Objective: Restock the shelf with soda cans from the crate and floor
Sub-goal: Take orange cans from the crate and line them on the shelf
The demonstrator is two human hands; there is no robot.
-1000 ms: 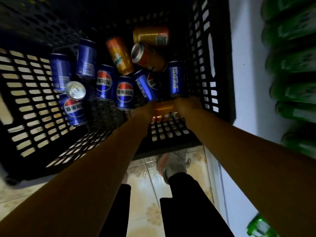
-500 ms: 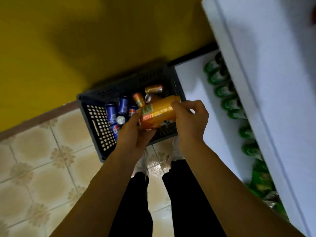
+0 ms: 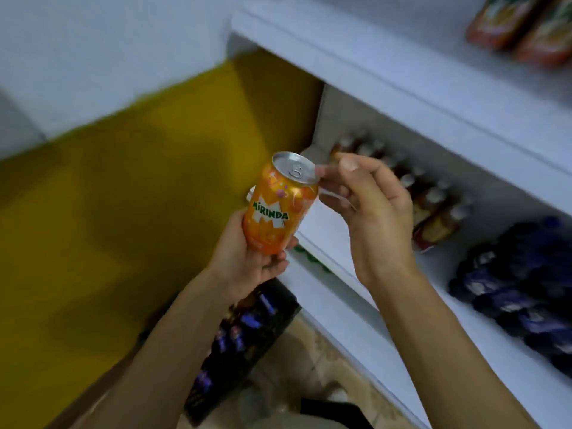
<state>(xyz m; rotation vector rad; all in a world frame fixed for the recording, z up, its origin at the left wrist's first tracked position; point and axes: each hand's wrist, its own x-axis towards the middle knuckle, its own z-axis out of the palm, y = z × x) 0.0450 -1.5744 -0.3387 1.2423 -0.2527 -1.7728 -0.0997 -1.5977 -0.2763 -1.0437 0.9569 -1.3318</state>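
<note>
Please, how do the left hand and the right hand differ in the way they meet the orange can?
The left hand wraps the lower body of the orange can from below; the right hand only meets its top rim with curled fingertips. The left hand sits lower; the right hand is higher, nearer the shelf. Both touch the same can.

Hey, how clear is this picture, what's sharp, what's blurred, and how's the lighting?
Head view: the orange Mirinda can, held in the left hand, is sharp enough to read its label; head view again: the shelf, its bottles and the crate below are smeared by motion blur; lighting is dim and bluish, with a soft sheen on the can's lid.
</note>
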